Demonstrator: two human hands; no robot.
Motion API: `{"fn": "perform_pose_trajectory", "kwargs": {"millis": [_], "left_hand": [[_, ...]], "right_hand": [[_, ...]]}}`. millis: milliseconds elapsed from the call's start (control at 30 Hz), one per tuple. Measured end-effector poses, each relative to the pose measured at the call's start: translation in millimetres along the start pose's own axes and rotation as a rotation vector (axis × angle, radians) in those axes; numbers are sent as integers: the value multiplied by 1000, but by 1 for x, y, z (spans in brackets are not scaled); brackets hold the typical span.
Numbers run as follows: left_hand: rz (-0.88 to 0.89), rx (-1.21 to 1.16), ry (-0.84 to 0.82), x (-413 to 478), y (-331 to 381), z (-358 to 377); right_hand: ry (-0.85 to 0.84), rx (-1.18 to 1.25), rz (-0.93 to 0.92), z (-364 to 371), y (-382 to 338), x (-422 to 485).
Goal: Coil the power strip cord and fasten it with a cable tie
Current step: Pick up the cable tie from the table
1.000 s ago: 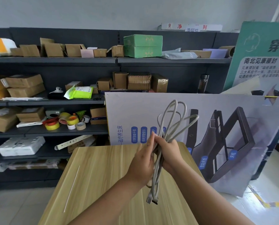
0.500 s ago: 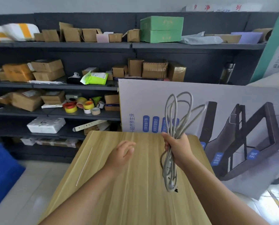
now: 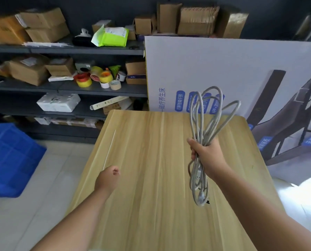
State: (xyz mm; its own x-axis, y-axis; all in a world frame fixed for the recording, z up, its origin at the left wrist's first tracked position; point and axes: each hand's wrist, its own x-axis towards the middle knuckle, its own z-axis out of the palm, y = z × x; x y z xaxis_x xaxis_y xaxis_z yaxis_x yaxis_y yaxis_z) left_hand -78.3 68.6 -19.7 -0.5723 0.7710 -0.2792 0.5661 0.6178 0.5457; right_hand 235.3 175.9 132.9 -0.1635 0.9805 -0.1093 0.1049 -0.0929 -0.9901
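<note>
Since the cord [image 3: 203, 127] is already looped up, clamped in the right hand [image 3: 204, 155] above the bench [image 3: 151, 178], coiling looks done; left hand [image 3: 106, 180], fingers curled at the cable tie [image 3: 109, 148], tying's left.

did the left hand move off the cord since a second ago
Yes. The left hand has let go of the coiled cord and gone left across the wooden table, to the near end of the white cable tie. The right hand holds the coil alone.
</note>
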Motion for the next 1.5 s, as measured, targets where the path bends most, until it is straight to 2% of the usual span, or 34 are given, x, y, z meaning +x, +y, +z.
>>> {"fn": "perform_pose_trajectory", "kwargs": {"millis": [300,400,600,833,1000,1133,1267,1400,1500], "left_hand": [[-41,258,-95,85,-105,24],[-47,309,-76,124,-118,26],[-218,329,-155,172,-130,38],[-211,353,-174,182,-137,51],[-29,6,-100,156,-88,36],[140,-302,-92,120,2,7],[293,-678,-134,70,98,-27],[487,-771,-189,11,169,-59],[548,-752,-200,-15,192,-72]], "right_hand": [[26,-208,144,68,58,22],[51,-224,194,82,73,26],[91,-211,226,107,80,31],[120,-197,227,117,83,37],[115,-90,213,119,73,37],[89,-31,205,120,55,34],[-29,48,124,121,27,29],[-134,224,124,113,-3,16],[-226,291,94,101,-19,9]]}}
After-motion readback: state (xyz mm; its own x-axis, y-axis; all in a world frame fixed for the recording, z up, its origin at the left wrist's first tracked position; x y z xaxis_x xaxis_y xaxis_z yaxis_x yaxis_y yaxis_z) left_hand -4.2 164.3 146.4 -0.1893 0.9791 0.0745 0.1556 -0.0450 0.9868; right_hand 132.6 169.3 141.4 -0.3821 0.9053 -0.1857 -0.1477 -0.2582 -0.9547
